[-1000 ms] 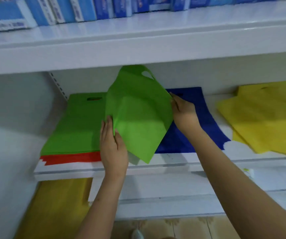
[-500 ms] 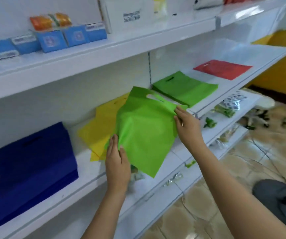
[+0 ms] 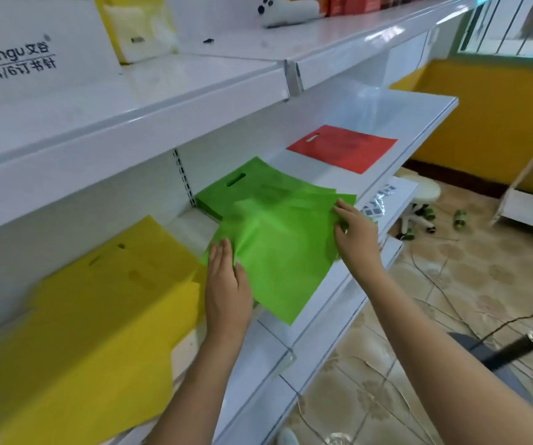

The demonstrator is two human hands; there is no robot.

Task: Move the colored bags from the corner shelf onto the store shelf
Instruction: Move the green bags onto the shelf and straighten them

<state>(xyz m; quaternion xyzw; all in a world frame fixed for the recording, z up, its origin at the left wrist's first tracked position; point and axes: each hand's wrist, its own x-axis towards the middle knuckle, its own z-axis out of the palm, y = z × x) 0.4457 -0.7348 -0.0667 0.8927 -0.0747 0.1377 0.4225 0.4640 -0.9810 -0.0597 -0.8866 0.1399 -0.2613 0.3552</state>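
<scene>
I hold a green bag (image 3: pixel 278 252) flat over the white store shelf (image 3: pixel 419 123). My left hand (image 3: pixel 226 284) pinches its near left corner. My right hand (image 3: pixel 353 232) grips its right edge. The bag's far part overlaps a stack of green bags (image 3: pixel 246 184) lying on the shelf. Further right on the same shelf lies a red bag (image 3: pixel 344 147). To the left lies a pile of yellow bags (image 3: pixel 98 316).
An upper shelf (image 3: pixel 194 91) overhangs the bags and carries a white box (image 3: pixel 18 59) and packets. A lower shelf edge (image 3: pixel 323 332) juts out below my hands. A white stool (image 3: pixel 419 200) and cables lie on the tiled floor at right.
My view has swung right along the shelves, away from the corner shelf. The green bag has gone from upright in the air to lying low over the green stack.
</scene>
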